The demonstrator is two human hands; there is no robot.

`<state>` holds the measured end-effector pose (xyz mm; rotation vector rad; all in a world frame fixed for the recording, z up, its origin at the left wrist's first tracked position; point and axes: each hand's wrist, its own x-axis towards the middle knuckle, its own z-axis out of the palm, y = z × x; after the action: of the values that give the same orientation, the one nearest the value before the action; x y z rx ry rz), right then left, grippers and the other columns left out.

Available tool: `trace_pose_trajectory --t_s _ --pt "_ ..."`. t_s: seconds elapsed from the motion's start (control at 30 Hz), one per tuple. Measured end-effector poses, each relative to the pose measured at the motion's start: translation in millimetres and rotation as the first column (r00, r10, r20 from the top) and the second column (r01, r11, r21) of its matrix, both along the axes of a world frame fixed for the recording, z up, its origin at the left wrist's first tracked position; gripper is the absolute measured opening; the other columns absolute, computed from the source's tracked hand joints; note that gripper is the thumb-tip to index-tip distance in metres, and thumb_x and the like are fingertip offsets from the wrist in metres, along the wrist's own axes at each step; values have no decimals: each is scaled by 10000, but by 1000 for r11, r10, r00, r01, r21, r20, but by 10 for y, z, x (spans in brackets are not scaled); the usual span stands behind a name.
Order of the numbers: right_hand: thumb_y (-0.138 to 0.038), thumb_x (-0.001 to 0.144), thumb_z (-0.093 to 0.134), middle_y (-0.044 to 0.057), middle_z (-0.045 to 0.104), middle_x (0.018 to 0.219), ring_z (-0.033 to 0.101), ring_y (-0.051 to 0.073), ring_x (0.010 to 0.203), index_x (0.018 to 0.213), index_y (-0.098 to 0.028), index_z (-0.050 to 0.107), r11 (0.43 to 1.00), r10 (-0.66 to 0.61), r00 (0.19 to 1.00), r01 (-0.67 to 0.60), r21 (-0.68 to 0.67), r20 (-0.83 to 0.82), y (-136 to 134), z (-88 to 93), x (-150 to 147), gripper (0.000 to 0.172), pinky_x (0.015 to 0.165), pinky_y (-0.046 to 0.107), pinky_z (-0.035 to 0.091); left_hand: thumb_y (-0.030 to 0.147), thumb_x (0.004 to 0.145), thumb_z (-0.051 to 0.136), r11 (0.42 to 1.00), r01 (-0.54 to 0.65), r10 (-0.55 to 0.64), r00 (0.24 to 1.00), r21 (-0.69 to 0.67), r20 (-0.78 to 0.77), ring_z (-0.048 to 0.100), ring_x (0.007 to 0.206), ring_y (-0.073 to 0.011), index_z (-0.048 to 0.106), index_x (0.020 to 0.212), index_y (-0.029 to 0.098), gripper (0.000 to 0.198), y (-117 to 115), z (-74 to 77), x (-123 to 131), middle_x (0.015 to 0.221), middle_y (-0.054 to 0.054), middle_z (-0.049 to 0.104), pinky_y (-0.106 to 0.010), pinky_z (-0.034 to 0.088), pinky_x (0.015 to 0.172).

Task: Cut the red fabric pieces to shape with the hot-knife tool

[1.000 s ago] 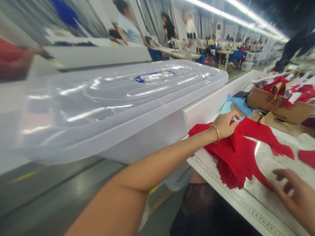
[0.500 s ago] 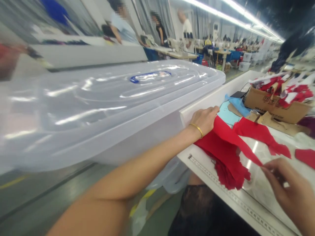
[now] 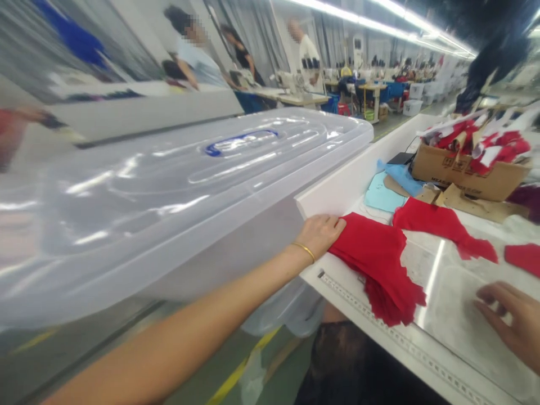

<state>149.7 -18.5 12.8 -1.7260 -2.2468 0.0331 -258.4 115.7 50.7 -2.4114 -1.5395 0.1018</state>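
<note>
A folded stack of red fabric [image 3: 377,264] lies on the glossy white table [image 3: 455,315], its ragged lower end hanging toward the near edge. My left hand [image 3: 323,236], with a gold bangle [image 3: 304,251] on its wrist, rests at the stack's left corner, fingers lying on the cloth. Any grip there is hard to judge. My right hand [image 3: 508,315] hovers over bare table surface with its fingers apart, touching no fabric. Two further red pieces lie to the right: a long one [image 3: 439,225] and a small one [image 3: 523,259].
A large translucent plastic bin [image 3: 169,197] stands just left of the table. A metal ruler [image 3: 379,320] runs along the near table edge. Beyond lie light-blue pattern pieces [image 3: 382,191] and a cardboard box [image 3: 464,169] of red-and-white fabric. Co-workers [image 3: 307,59] stand among sewing tables behind.
My right hand has let go of the red strip and moved right, and the strip now lies on the stack. My left hand has shifted left and nearer, onto the stack's corner.
</note>
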Motion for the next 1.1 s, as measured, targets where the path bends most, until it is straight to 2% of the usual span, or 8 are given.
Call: trace_pose_trajectory --t_s 0.07,0.17,0.37,0.53,0.63,0.73,0.93,1.1 --pt "-617 957 437 94 754 836 717 266 655 888 -272 716 985 -127 991 121 125 43 -3 -72 324 450 548 389 557 17 977 365 999 44 -44 999 16 -28 646 906 -223 663 941 186 344 4 11 -15 914 -112 694 -319 507 789" --pt "-501 956 465 155 757 903 726 303 806 898 -241 735 975 -194 973 178 132 125 -76 -102 647 379 734 447 585 -1 959 346 991 124 -120 990 48 -68 647 978 -252 679 937 190 385 -5 40 -61 1032 -139 713 -343 516 785" --pt "-348 969 448 195 712 1182 656 330 1104 1203 -113 677 919 -375 879 311 241 295 -208 -118 737 403 927 453 558 111 1013 329 885 337 -300 941 322 -158 640 986 -290 698 1041 201 380 178 -37 -2 1224 -118 687 -379 503 778" --pt "-337 996 470 175 660 1353 614 338 1232 1342 -132 604 852 -523 789 469 233 323 -279 -235 970 424 966 456 538 139 1023 390 739 562 -591 805 372 -44 617 840 -245 696 902 186 333 196 -45 850 985 -107 687 -346 480 742" --pt "-322 995 482 154 711 1206 648 326 1114 1277 -160 643 837 -548 775 503 217 315 -352 -235 1146 363 889 435 533 66 960 455 645 718 -751 659 261 41 594 787 -229 672 834 171 273 121 -74 1529 892 -99 661 -333 458 683" --pt "-317 973 523 129 711 1052 642 310 981 1149 -183 692 822 -567 781 517 238 263 -385 -235 1261 279 834 415 504 57 928 526 619 772 -785 614 145 83 592 789 -221 675 851 164 199 79 -171 2149 870 -88 653 -330 456 687" --pt "-290 920 597 87 678 944 595 282 910 1004 -220 703 824 -548 834 525 212 61 -378 -272 1341 153 806 394 452 81 928 568 636 771 -768 630 33 117 624 967 -250 699 1064 149 201 100 -316 3046 1002 -116 675 -359 484 802" --pt "-279 877 639 83 665 953 590 291 927 969 -234 697 815 -567 824 558 157 16 -376 -240 1317 118 781 402 423 94 939 568 702 711 -698 697 -36 163 630 947 -258 726 881 156 180 205 -348 3350 943 -116 670 -366 478 796"
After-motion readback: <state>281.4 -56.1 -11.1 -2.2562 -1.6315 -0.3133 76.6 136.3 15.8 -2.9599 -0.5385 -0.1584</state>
